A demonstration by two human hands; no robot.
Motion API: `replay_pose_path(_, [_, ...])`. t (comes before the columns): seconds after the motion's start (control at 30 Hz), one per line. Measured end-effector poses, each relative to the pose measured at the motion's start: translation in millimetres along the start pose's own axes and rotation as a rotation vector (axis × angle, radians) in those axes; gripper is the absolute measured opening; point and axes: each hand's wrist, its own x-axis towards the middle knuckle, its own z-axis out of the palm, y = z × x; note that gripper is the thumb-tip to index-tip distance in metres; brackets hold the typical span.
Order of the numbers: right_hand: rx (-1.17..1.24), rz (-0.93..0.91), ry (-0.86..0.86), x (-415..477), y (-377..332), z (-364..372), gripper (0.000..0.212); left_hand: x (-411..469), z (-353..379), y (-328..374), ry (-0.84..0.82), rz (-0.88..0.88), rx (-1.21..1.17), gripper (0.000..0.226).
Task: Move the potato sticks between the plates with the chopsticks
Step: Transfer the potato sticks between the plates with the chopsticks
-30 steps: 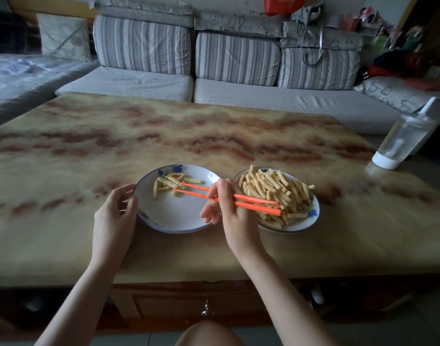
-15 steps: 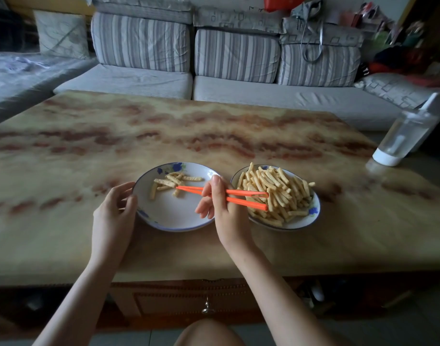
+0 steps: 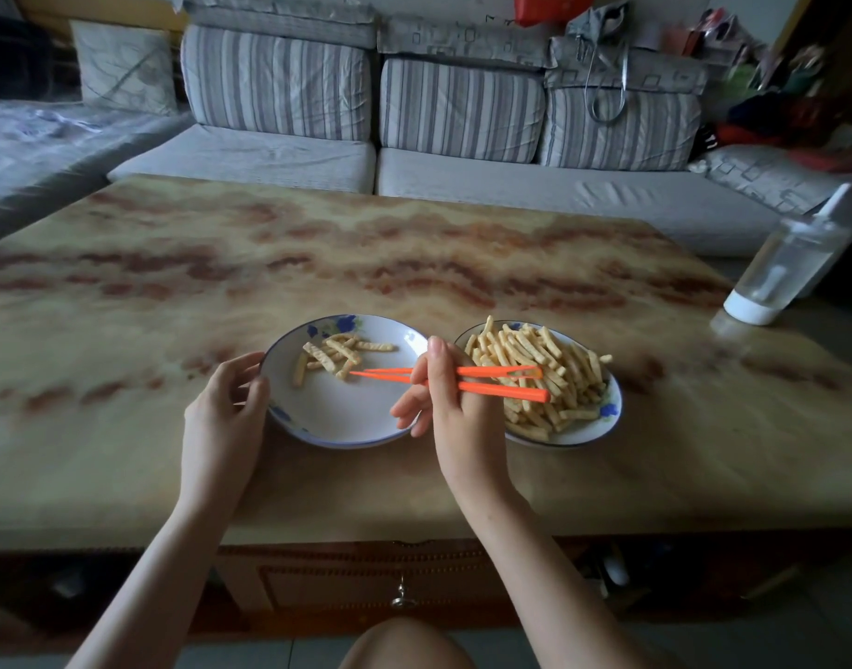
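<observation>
Before me: one table (image 3: 317,243), marbled tan and rust top. Under its near edge, a wooden drawer with a metal pull (image 3: 402,593). On my far right, a clear bottle (image 3: 786,268) with a white base. Beyond the far edge, a grey sofa (image 3: 511,185) with striped back cushions (image 3: 274,89). A patterned pillow (image 3: 124,65) far left. A grey handled bag (image 3: 607,55) atop the right cushion.

Toward the table's (image 3: 124,427) near edge, your white, blue-flowered right plate (image 3: 613,408) carries a heaped pile of pale crinkle-cut potato sticks (image 3: 549,359). The left plate (image 3: 346,417), just beside it, has a few. Your right hand (image 3: 457,417) holds 2 orange chopsticks (image 3: 503,391) nearly level, tips over the left plate.
</observation>
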Motion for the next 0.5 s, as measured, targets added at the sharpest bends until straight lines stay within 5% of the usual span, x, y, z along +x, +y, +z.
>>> replay_pose_path(0.5, [0.111,0.063,0.064,1,-4,12,0.036,1,0,-1,0.005,0.018,0.004,0.029])
